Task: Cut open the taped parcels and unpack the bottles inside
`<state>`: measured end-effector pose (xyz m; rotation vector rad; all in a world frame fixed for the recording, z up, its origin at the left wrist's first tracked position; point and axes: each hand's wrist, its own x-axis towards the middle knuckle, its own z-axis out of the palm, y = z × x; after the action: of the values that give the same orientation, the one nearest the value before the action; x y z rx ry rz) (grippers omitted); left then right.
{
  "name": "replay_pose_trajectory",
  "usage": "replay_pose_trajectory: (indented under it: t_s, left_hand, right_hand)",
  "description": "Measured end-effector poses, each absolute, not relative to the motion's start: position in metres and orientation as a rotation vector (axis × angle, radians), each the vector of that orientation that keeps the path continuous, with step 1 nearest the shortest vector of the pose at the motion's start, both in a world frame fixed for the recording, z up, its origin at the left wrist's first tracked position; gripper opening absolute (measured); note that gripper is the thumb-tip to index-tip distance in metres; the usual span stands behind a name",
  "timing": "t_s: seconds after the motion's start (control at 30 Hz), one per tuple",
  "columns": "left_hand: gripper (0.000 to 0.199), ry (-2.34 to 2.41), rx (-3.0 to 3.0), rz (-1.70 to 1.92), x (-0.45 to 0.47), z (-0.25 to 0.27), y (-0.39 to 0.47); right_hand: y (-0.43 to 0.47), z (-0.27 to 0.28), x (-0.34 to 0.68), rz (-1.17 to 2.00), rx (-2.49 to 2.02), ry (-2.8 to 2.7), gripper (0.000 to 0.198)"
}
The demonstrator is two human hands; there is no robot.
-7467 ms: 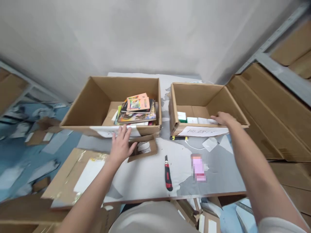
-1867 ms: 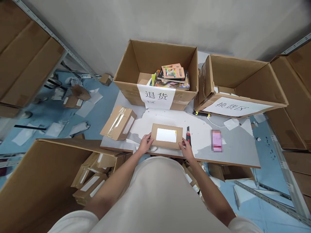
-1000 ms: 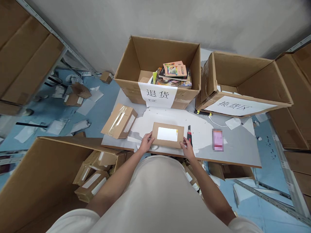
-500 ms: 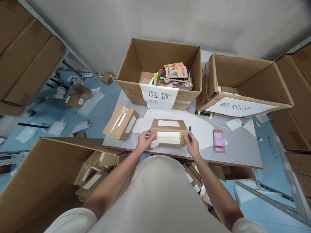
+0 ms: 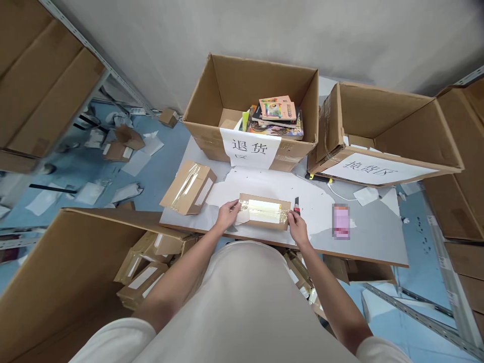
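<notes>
Brown cardboard forms the tall, wide-mouthed carton (image 5: 75,257) at the far left, beside the bench, its high walls apparently containing the heap of small, taped brown parcels (image 5: 142,280) inside. On the left end of the grey-white bench (image 5: 381,248) lies a brown cardboard block sealed with shiny clear tape (image 5: 186,189), set at a slant, probably to be out of the hands' way. Behind it and to the right stands a deep brown cardboard box (image 5: 206,141), its handwritten white paper sign (image 5: 250,149) hanging at the front, presumably for easy reading. In front, the left hand (image 5: 228,214) pinches one end of a slim, oblong brown cardboard parcel with a white label and glossy tape (image 5: 265,212); the right hand (image 5: 298,226) grips the other end. Holding both ends seems meant to steady it, label upward, near the bench's front edge; whether it touches the bench cannot be told. Colourful paperback books (image 5: 280,115) lie stacked within the deep box. A red-and-black utility knife (image 5: 297,205) lies just beyond the right hand, seemingly for quick reach. Farther right stands a second brown cardboard box with a white sign (image 5: 410,121).
</notes>
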<state>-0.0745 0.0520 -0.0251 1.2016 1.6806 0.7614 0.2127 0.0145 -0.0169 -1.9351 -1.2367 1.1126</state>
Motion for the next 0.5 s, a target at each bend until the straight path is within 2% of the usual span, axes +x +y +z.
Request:
replay_pose_trajectory:
  t_s: [0.3,0.5]
  left_hand:
    - [0.045,1.627,1.105,0.779,-0.083,-0.031,0.052]
    - [0.044,1.587,1.047,0.678,-0.099,-0.041,0.048]
  right_hand:
    - [0.011,-0.023,0.211,1.096,-1.915,-1.195,0.065]
    - [0.001,-0.043,0.223,1.2,-1.815,-1.157,0.053]
